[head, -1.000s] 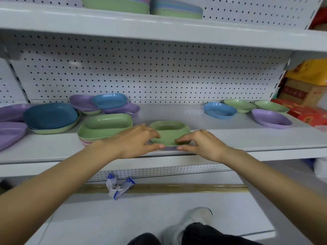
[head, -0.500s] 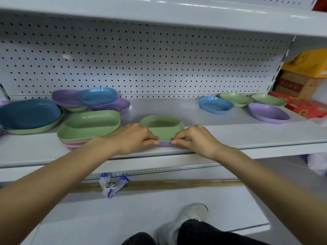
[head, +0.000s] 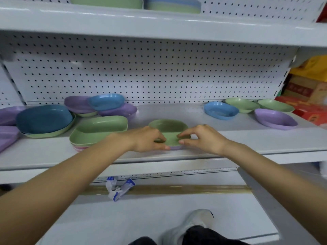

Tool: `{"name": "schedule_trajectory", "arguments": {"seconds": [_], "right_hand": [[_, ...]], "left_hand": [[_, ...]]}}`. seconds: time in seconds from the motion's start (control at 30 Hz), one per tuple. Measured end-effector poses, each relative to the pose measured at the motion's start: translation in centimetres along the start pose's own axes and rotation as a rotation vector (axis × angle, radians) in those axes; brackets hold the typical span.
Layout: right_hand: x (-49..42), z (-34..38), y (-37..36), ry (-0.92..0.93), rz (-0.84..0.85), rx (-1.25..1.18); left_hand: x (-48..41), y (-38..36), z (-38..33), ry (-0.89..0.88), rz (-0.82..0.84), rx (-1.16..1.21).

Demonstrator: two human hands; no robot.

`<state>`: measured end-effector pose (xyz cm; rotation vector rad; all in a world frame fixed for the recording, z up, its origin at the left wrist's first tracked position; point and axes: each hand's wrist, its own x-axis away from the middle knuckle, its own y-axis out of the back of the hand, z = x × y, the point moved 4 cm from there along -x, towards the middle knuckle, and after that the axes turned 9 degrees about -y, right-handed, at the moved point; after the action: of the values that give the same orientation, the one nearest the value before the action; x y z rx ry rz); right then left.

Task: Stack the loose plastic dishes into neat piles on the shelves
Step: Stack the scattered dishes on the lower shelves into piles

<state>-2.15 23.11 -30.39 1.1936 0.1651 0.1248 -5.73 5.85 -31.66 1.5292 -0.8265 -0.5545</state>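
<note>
A small green dish sits near the front edge of the middle shelf, nested on a purple dish whose rim shows below it. My left hand pinches the green dish's near-left rim, thumb low and fingers over the edge. My right hand pinches the near-right rim with curled index finger and thumb. Loose dishes lie to the right: a blue dish, two green dishes and a purple dish.
Left of my hands stands a larger green dish stack, a dark blue plate, and a jumble of purple and blue dishes. Red boxes close the shelf's right end. Stacks sit on the upper shelf. A crumpled wrapper lies below.
Both hands have stayed on the green dish's near rim. The right hand's fingers have lifted from lying flat to an arched pinch. The camera has tilted slightly.
</note>
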Motion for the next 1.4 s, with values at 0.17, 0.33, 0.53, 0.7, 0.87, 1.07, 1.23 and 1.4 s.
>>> {"name": "schedule_trajectory", "arguments": {"seconds": [0.17, 0.33, 0.53, 0.7, 0.87, 1.07, 1.23, 1.4], "right_hand": [[-0.1, -4.0, 3.0, -0.141, -0.107, -0.098], [1.2, -9.7, 5.6, -0.273, -0.161, -0.066], [3.5, -17.4, 7.7, -0.407, -0.186, -0.007], [5.2, -23.3, 8.5, -0.506, -0.239, -0.012], [5.5, -26.6, 9.5, -0.519, -0.312, 0.055], [5.7, -29.2, 11.0, -0.509, -0.44, 0.127], [5.5, -30.5, 10.9, -0.6, -0.339, 0.116], [6.0, -29.5, 10.1, -0.578, -0.379, 0.038]], "left_hand": [[-2.8, 2.4, -1.5, 0.039, -0.045, 0.072], [-7.0, 2.6, -2.7, 0.024, -0.098, 0.08], [-14.6, 2.5, -4.8, -0.026, -0.148, 0.15], [-20.7, 2.7, -6.2, -0.098, -0.201, 0.099], [-24.5, 2.2, -7.3, -0.162, -0.217, 0.051], [-26.8, 1.5, -6.2, -0.129, -0.198, 0.121], [-26.2, 1.3, -5.7, -0.083, -0.215, 0.177], [-24.9, 1.3, -6.4, -0.093, -0.178, 0.142]]}}
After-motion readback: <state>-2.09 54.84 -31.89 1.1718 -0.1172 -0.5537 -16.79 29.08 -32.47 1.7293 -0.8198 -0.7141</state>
